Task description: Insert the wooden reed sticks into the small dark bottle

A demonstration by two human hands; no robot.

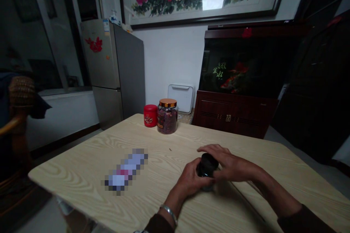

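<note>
A small dark jar with a black lid [207, 167] stands on the light wooden table [90, 160]. My left hand [190, 180] is wrapped round the jar's body from the left. My right hand [226, 162] lies over the lid from the right, fingers curled on it. A silver bangle shows on my left wrist. The lower part of the jar is hidden by my hands.
At the table's far edge stand a glass jar with a copper lid [167, 115] and a small red tin [150, 115]. A blurred-out flat object [125, 170] lies left of my hands. A fridge [115, 69], a fish tank on a cabinet [240, 80] and a wooden chair [16, 116] surround the table.
</note>
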